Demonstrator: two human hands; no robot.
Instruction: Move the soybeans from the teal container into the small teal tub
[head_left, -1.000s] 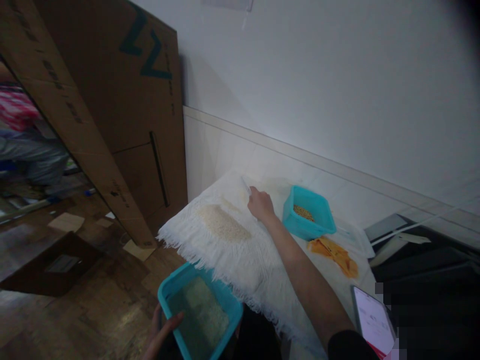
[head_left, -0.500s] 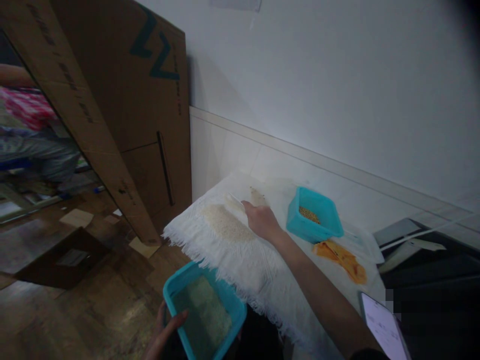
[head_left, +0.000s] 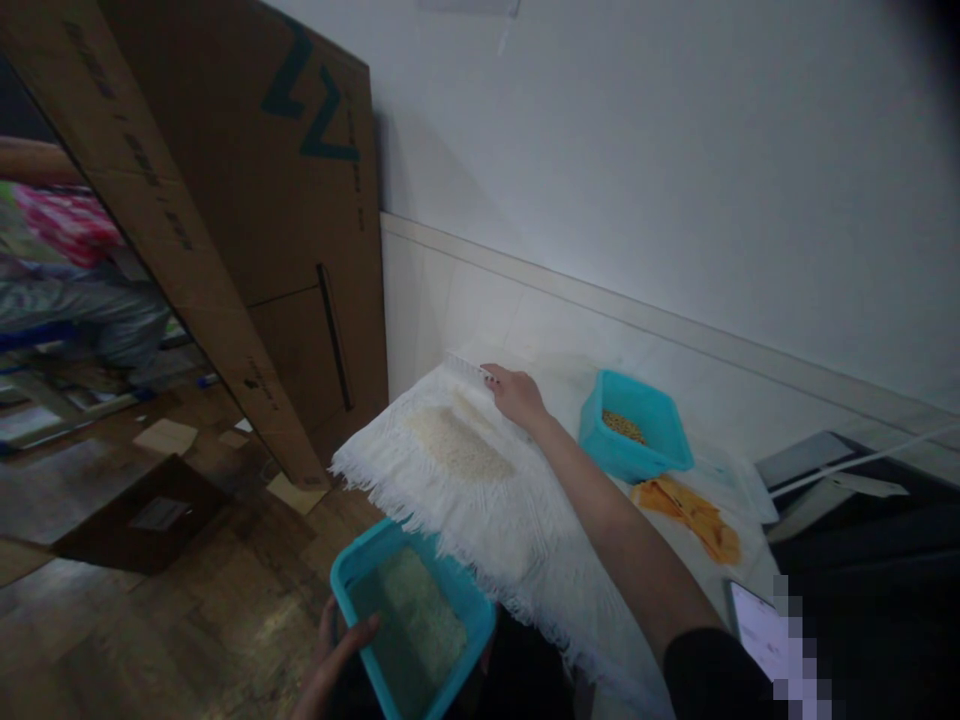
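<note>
My left hand (head_left: 341, 650) grips the near left rim of a turquoise plastic tub (head_left: 480, 625), thumb inside and fingers outside. Pale grains that look like rice (head_left: 427, 615) lie in the tub, just below the table edge. My right hand (head_left: 517, 395) is closed on one end of a thin, pale, straight-edged strip (head_left: 466, 364), perhaps a ruler, near the far edge of a white fringed cloth (head_left: 480, 530). Nearer to me on that cloth spreads a flat heap of rice-like grains (head_left: 469, 450), with a narrow streak of grains (head_left: 471, 408) between heap and hand.
Right of my forearm stands another turquoise tub (head_left: 637, 460) with yellowish grains or beans inside. Beside it lie an orange cloth (head_left: 690, 515) and a phone (head_left: 761, 630). A tall cardboard box (head_left: 315, 230) rises at left; a seated person (head_left: 75, 270) is beyond it. A wall (head_left: 637, 180) backs the table.
My right hand and the pale strip have moved away from me, toward the wall. A streak of grains now shows on the near side of the strip. My left hand still holds the tub.
</note>
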